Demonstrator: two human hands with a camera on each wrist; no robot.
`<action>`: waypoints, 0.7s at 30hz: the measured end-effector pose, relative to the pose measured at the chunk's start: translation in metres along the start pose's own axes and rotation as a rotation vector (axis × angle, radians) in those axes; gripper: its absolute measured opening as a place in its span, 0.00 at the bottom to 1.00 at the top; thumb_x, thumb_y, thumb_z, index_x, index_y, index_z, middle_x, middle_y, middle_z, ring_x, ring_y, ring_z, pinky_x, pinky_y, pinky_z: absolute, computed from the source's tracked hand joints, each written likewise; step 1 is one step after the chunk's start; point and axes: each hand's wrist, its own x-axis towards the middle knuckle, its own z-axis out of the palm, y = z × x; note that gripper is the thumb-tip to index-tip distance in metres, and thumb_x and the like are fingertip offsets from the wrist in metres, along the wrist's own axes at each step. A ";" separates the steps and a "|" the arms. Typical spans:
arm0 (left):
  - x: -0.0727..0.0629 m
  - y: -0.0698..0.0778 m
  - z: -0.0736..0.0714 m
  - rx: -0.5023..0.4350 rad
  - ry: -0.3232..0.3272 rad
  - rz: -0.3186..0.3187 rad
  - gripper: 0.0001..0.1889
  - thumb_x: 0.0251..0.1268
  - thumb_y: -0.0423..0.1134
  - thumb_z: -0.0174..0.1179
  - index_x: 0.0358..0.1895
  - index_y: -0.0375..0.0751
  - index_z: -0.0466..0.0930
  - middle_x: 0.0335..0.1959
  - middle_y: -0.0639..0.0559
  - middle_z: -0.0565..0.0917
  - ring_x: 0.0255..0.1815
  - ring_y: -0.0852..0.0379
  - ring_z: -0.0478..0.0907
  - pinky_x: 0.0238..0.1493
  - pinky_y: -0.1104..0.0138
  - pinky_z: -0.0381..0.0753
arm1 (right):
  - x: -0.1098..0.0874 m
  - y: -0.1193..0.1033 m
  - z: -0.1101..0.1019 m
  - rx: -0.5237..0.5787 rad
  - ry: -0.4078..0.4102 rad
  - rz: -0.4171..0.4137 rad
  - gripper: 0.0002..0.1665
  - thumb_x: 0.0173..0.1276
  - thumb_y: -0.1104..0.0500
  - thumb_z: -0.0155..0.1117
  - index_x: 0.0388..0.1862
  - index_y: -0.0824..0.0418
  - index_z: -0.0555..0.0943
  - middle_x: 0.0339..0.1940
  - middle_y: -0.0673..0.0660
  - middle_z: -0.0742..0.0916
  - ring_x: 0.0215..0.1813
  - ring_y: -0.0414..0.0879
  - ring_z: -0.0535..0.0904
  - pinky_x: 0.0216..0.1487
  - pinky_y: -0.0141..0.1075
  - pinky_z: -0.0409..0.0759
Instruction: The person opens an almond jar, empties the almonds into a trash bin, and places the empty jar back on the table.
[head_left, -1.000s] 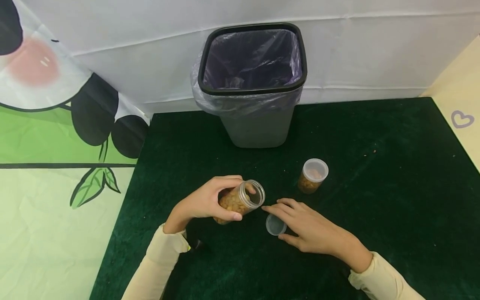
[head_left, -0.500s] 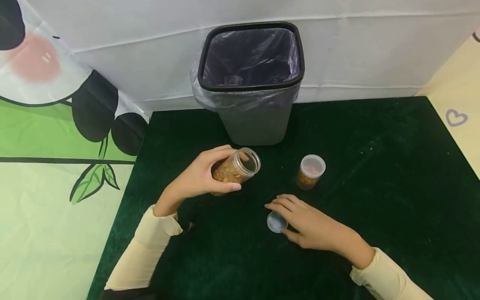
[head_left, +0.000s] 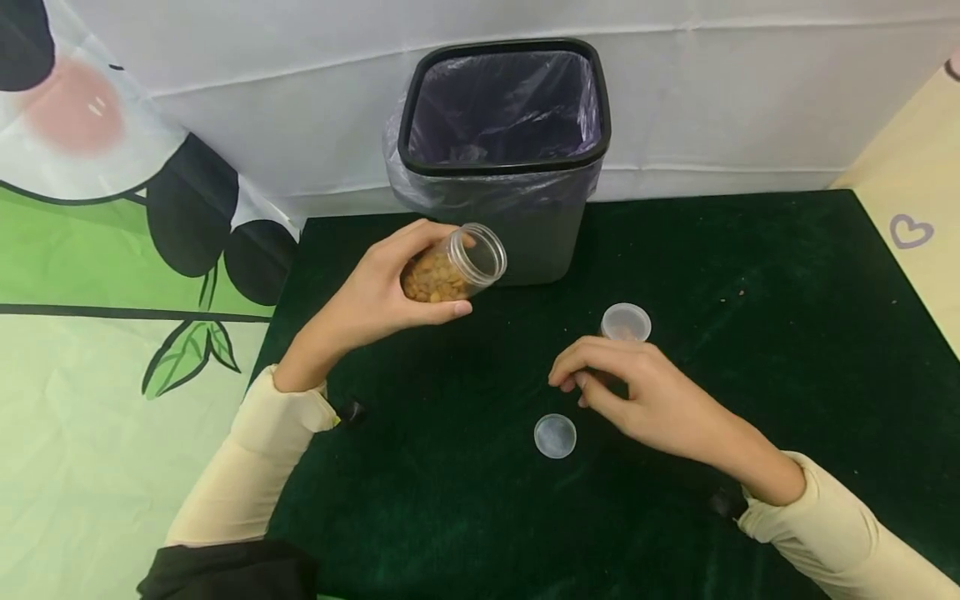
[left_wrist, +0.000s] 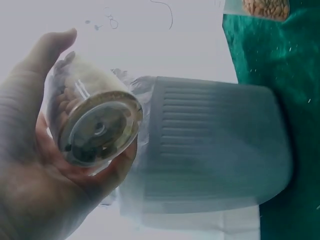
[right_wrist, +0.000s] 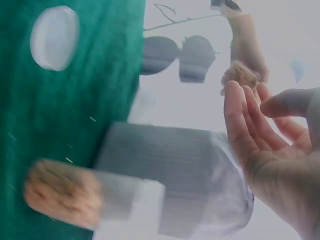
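Observation:
My left hand (head_left: pixel 375 296) grips a clear plastic jar (head_left: pixel 453 267) part filled with small tan pieces, perhaps nuts or beans. The jar has no lid on it and is tilted, its mouth toward the right, in front of the bin. In the left wrist view the base of the jar (left_wrist: pixel 100 127) faces the camera. My right hand (head_left: pixel 652 400) holds nothing, its fingers loosely bent above the table. Just behind it stands a second jar (head_left: pixel 626 323) with a whitish lid, mostly hidden in the head view. A loose translucent lid (head_left: pixel 555 437) lies flat on the table.
A grey waste bin (head_left: pixel 525 237) with a black rim and a purplish liner stands at the back of the green-covered table (head_left: pixel 750 350). White cloth hangs behind it. A few crumbs lie at the right.
My left hand has lifted the open jar up and away toward the bin. The right hand has left the loose lid and moved toward the second jar.

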 end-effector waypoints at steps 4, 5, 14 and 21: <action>0.010 0.003 -0.014 0.058 0.044 0.010 0.36 0.53 0.43 0.81 0.68 0.56 0.78 0.60 0.60 0.82 0.55 0.63 0.76 0.56 0.71 0.75 | 0.012 -0.014 -0.029 0.060 0.053 0.066 0.14 0.81 0.66 0.55 0.53 0.50 0.83 0.48 0.49 0.87 0.42 0.41 0.85 0.44 0.36 0.88; 0.012 0.004 -0.018 0.068 0.050 0.013 0.36 0.53 0.43 0.81 0.68 0.57 0.78 0.60 0.60 0.82 0.55 0.63 0.76 0.56 0.72 0.74 | 0.015 -0.017 -0.036 0.065 0.069 0.075 0.13 0.82 0.64 0.54 0.54 0.51 0.83 0.48 0.50 0.87 0.42 0.42 0.85 0.43 0.37 0.88; 0.030 0.017 -0.047 0.178 0.052 0.002 0.36 0.55 0.47 0.79 0.69 0.56 0.78 0.64 0.59 0.81 0.55 0.63 0.75 0.53 0.71 0.73 | 0.045 -0.026 -0.082 0.090 0.208 0.123 0.14 0.83 0.58 0.56 0.61 0.57 0.81 0.52 0.55 0.87 0.47 0.47 0.86 0.47 0.33 0.87; 0.044 0.025 -0.063 0.235 0.055 0.005 0.36 0.56 0.46 0.78 0.70 0.52 0.77 0.63 0.57 0.81 0.52 0.65 0.72 0.52 0.73 0.72 | 0.070 -0.017 -0.111 0.221 0.316 0.114 0.15 0.81 0.60 0.57 0.62 0.59 0.80 0.50 0.55 0.85 0.47 0.50 0.84 0.45 0.33 0.88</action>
